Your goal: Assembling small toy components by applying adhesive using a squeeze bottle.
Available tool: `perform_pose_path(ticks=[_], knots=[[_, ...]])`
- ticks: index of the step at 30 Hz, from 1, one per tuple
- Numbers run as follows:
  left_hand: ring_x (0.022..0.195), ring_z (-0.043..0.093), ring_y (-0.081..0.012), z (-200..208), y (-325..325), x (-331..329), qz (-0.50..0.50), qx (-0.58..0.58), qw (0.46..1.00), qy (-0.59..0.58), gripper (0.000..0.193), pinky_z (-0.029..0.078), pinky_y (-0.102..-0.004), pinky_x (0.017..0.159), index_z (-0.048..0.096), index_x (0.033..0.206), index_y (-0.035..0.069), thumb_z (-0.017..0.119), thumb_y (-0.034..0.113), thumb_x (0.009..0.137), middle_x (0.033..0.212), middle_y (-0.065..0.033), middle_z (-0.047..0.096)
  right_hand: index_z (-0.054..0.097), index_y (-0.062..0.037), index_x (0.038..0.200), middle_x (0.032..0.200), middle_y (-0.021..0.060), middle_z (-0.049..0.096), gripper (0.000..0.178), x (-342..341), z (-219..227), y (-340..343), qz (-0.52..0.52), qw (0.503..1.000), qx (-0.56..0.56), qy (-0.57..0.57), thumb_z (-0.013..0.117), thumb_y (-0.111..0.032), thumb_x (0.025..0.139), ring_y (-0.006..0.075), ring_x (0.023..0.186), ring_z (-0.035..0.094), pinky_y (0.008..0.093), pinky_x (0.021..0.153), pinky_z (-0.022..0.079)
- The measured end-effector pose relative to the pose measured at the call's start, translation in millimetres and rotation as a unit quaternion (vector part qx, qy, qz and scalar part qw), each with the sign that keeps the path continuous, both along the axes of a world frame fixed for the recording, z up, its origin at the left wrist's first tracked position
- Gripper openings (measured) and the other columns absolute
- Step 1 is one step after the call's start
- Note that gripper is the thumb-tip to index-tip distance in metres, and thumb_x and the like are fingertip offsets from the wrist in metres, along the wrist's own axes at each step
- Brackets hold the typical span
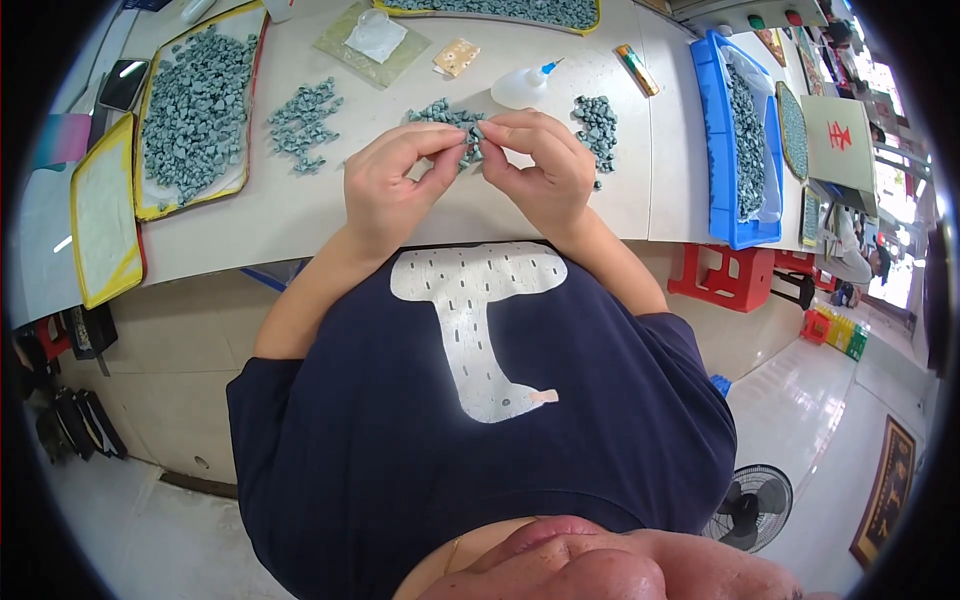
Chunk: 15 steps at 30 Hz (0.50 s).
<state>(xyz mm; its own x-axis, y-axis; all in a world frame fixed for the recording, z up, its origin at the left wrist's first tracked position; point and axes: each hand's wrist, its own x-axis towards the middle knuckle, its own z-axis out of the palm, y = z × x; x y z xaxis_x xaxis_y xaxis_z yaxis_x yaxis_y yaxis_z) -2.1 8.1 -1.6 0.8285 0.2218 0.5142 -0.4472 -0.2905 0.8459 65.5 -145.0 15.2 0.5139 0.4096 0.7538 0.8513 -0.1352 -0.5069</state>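
My left hand (405,180) and my right hand (545,165) meet over the table, thumb and fingertips of each pinched together. Small grey-green stone-like pieces (473,131) show between the two sets of fingertips; the fingers cover part of them. Right behind the hands lies a loose pile of similar pieces (437,112), partly hidden. To the left is another scattered pile (303,125), and beside my right hand a third, darker-looking pile (596,128). A white squeeze bottle (520,88) with a blue tip stands just beyond my right hand.
A yellow-rimmed tray (247,150) full of pieces sits at left, next to an emptier yellow-edged tray (105,215) and a phone (124,85). Farther back are a clear plastic bag (340,45) and a small tube (637,70). At right stands a blue bin (718,150).
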Motion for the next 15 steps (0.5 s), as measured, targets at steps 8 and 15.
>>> perform_pose_path(ticks=[8,15], knots=[[0.082,0.064,-0.013,4,-1,-1,-0.039,-0.11,0.992,0.04,0.019,0.055,-0.0249,0.067,0.066,0.095,-0.002,0.066,-0.009,0.078,0.095,-0.0094,0.066,0.064,0.0025,0.084,0.082,0.0124,0.067,0.023,1,5,1,0.008,0.999,0.009,-0.035,0.072,0.012,0.065,0.0205,0.067,0.064,0.0255,0.058,0.052],[0.079,0.065,-0.0152,0,5,3,-0.028,-0.072,0.997,-0.016,0.017,0.054,-0.0246,0.065,0.065,0.091,-0.001,0.068,-0.009,0.076,0.091,-0.0104,0.067,0.063,0.002,0.082,0.081,0.0119,0.066,0.023,2,11,5,0.012,0.998,-0.005,-0.061,0.072,0.012,0.063,0.0212,0.067,0.064,0.0256,0.057,0.052]])
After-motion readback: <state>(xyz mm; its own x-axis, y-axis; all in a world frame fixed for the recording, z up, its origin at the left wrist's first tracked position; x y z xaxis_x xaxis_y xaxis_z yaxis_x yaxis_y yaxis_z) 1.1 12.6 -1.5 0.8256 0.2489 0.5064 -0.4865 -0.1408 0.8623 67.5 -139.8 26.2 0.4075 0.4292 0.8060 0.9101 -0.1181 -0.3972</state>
